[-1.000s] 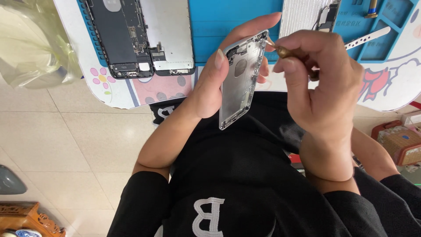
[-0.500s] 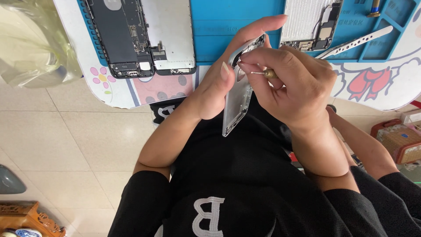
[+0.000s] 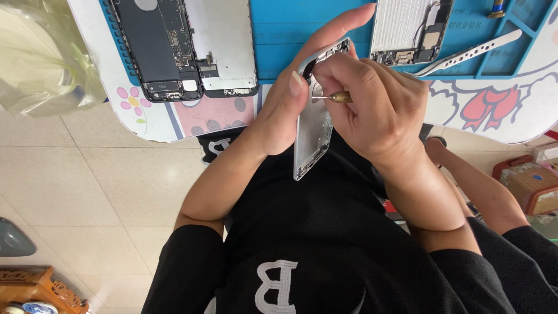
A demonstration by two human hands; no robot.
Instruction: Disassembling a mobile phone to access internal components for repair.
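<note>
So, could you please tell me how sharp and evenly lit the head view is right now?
Head view: soft, even daylight, no hard shadows; both hands, left and right, and the silver phone housing are sharp; mild glare on the clear plastic bag and the floor tiles; table edge curves from wide-angle distortion.

The phone housing [image 3: 314, 131] is silver-grey with a paler inner face. The screwdriver [image 3: 332, 97] against it has a brass-coloured collar and a steel tip. Beyond the housing lies a bright blue mat [image 3: 290, 35]; on it, left of the housing, an opened phone [image 3: 186, 46] shows a black half and a pale grey half. The worktop [image 3: 221, 116] under the mat is white with a pink flower, pink panel and red shapes. The shirt [image 3: 325, 256] below the housing is black with a white letter. The floor [image 3: 87, 186] is beige tile.
</note>
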